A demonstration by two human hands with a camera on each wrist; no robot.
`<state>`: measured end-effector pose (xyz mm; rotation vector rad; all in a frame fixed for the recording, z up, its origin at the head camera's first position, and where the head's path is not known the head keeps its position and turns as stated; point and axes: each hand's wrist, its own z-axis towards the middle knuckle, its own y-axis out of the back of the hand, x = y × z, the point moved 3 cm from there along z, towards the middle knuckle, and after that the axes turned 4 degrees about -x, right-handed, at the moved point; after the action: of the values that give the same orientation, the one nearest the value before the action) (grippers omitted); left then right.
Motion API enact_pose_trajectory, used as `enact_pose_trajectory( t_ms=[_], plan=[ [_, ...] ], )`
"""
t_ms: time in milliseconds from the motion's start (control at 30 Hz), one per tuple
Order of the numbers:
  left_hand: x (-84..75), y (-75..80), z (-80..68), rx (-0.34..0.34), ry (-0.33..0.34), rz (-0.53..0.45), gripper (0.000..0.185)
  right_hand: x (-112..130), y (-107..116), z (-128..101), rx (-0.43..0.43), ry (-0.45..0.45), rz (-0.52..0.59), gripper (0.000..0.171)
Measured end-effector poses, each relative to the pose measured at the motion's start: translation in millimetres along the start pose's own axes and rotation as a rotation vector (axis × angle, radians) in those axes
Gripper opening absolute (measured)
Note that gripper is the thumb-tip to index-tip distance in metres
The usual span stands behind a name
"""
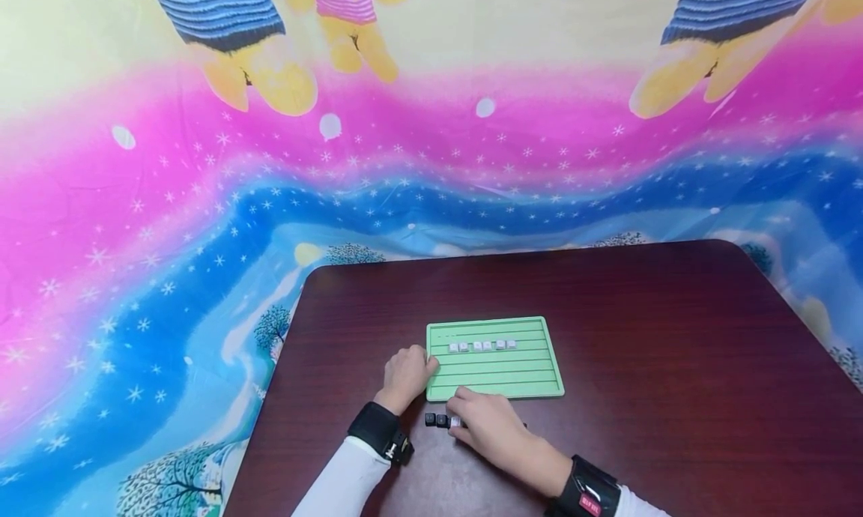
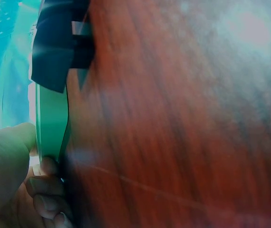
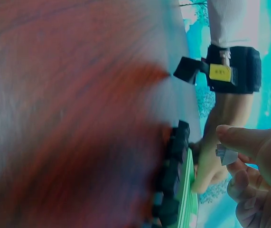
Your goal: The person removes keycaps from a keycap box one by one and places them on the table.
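Note:
My left hand (image 1: 407,375) grips the left edge of a light green grooved board (image 1: 499,386). In the left wrist view the thumb lies on one side of the green board (image 2: 53,121), curled fingertips (image 2: 47,204) on the other. A white keycap (image 3: 227,155) is pinched between thumb and finger of my right hand (image 1: 495,425), just in front of the board's near edge. Black keycaps (image 1: 435,419) stand in a row on the table beside that hand, which hides part of the row. Several white keycaps (image 1: 482,346) sit in pairs along one groove of the board.
The dark reddish-brown table (image 1: 674,367) has rounded far corners. Behind it hangs a printed cloth (image 1: 472,157) with snowflakes and bears. Each wrist wears a black strap (image 1: 377,429) with a small camera.

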<state>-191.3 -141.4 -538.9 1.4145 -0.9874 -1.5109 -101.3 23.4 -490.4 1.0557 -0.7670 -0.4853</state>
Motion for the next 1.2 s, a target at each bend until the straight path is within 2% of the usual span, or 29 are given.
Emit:
enact_pose_trajectory(
  t_ms=[567, 967, 1200],
  plan=[
    [-0.9, 2.1, -2.0, -0.01, -0.009, -0.018, 0.052, 20.2, -23.1, -3.6, 0.011, 0.073, -0.026, 0.017],
    [-0.7, 0.9, -2.0, -0.018, -0.013, -0.023, 0.052, 34.0, -34.8, -1.2, -0.006, 0.1, -0.073, 0.016],
    [-0.4, 0.1, -1.6, -0.017, -0.004, -0.021, 0.052, 37.7, -42.8, 2.0, 0.022, 0.102, -0.106, 0.016]
  ],
)
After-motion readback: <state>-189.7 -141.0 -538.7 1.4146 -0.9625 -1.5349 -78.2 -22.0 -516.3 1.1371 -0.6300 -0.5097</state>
